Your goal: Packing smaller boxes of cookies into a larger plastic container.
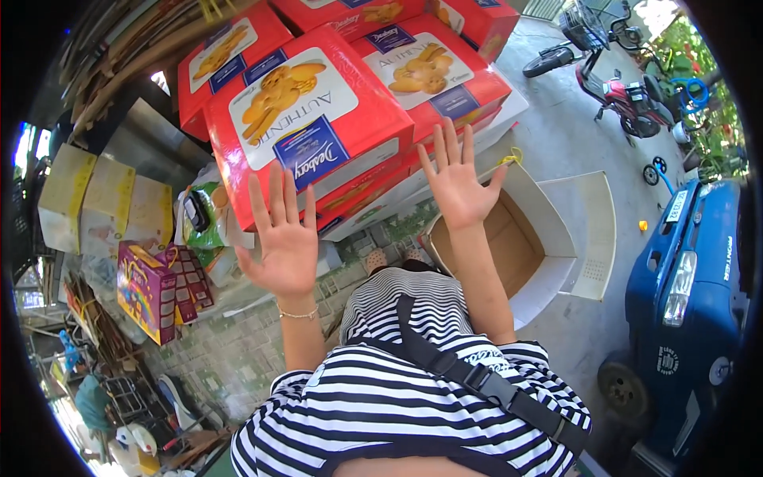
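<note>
Both palms are turned up, fingers stretched out, holding nothing. My left hand (284,250), with a thin bracelet at its wrist, is raised over the lower edge of a large red biscuit box (373,95). Its thumb points left, and I cannot tell whether it touches the box. To the right, my right hand (462,187) is spread in front of a second red biscuit box (485,83). Both boxes carry pictures of golden biscuits and blue labels, and they sit on a stack of similar boxes. Below my right hand stands an open cardboard carton (509,230), its flap folded outward.
Pale cartons (107,199) and a purple box (147,290) stand at the left. Wooden planks (127,60) lean at the upper left. A blue vehicle (691,318) is parked at the right, and a red bike (620,99) stands at the upper right.
</note>
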`<state>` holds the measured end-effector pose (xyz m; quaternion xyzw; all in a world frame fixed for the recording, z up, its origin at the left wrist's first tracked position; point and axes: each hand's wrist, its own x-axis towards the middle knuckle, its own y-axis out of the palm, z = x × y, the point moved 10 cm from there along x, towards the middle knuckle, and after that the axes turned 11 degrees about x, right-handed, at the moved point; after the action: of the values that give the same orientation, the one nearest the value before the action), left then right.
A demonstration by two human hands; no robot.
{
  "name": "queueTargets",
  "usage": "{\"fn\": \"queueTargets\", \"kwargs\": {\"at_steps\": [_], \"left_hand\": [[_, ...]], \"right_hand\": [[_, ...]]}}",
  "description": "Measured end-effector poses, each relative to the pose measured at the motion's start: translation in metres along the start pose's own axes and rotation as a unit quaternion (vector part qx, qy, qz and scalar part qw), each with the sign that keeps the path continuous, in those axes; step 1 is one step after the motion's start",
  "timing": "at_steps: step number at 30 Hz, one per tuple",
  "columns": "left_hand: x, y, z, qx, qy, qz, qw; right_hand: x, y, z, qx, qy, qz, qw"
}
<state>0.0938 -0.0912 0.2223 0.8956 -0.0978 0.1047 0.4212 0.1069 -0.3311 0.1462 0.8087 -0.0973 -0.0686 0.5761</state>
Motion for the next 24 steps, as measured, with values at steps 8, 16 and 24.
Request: {"fn": "queueTargets", "kwargs": {"at_steps": [8,16,24], "left_hand": [[-0.008,0.005,0.01,0.03,-0.032,0.025,0.999],[-0.034,0.02,0.065,0.157,-0.227,0.109,0.955],[-0.059,-0.002,0.087,0.221,-0.343,0.07,0.91]], "right_hand": [[0.023,-0.014,0.041,-0.033,-0.06,-0.073,0.995],[0.095,-0.048,0.159,-0.492,-0.258,-0.263,0.789],[0.104,-0.038,0.112,-0.523,-0.235,-0.176,0.8]]}}
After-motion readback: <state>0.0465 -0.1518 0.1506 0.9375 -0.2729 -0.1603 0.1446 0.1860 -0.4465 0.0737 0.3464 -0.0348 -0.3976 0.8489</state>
